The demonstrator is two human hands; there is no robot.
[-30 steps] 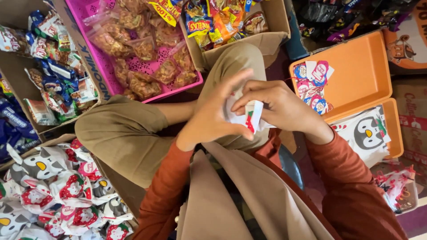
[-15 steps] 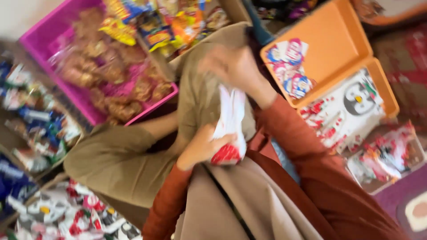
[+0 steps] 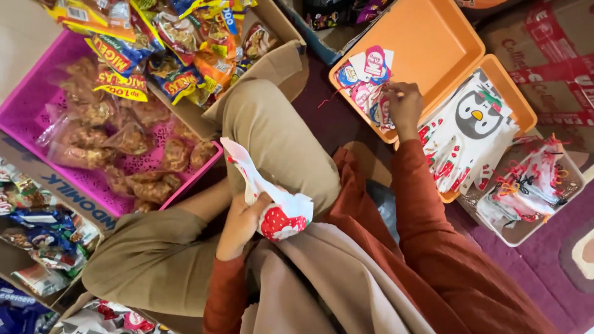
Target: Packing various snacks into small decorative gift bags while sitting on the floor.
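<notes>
My left hand [image 3: 240, 221] grips a filled white gift bag with red strawberry print [image 3: 273, 207] in my lap, its twisted neck pointing up to the left. My right hand [image 3: 403, 104] reaches out to a small pile of round paper tags with red strings [image 3: 367, 81] lying in the orange tray [image 3: 433, 43]; its fingers pinch at one of the tags.
A second orange tray [image 3: 518, 98] holds flat penguin-print bags [image 3: 471, 124]. A clear tub of tied bags [image 3: 531, 185] sits at right. A pink basket of fried snacks [image 3: 117, 139] and cardboard boxes of snack packets [image 3: 185, 43] stand at left.
My hands have come apart: the left keeps the filled bag in my lap, the right has reached out to the tags in the orange tray. The camera has swung right.
</notes>
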